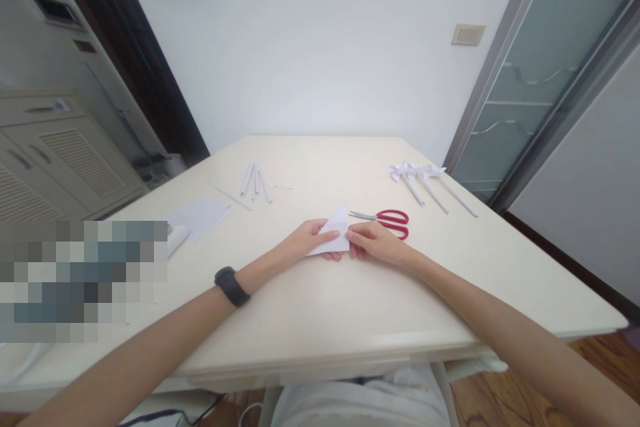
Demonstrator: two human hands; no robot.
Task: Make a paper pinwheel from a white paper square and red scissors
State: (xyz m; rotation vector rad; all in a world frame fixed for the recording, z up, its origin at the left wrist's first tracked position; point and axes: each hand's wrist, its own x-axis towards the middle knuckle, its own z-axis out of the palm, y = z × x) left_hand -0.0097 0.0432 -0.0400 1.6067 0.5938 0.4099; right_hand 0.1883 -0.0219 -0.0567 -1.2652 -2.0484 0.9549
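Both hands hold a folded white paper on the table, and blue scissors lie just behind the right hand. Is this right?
Not quite: the head view shows the scissors have red handles, not blue. The rest holds: left hand and right hand hold the folded white paper on the table.

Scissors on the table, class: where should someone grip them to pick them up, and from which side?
Grip the scissors by the red handle loops, coming from the right: the loops lie rightward near the right hand, while the blades point left.
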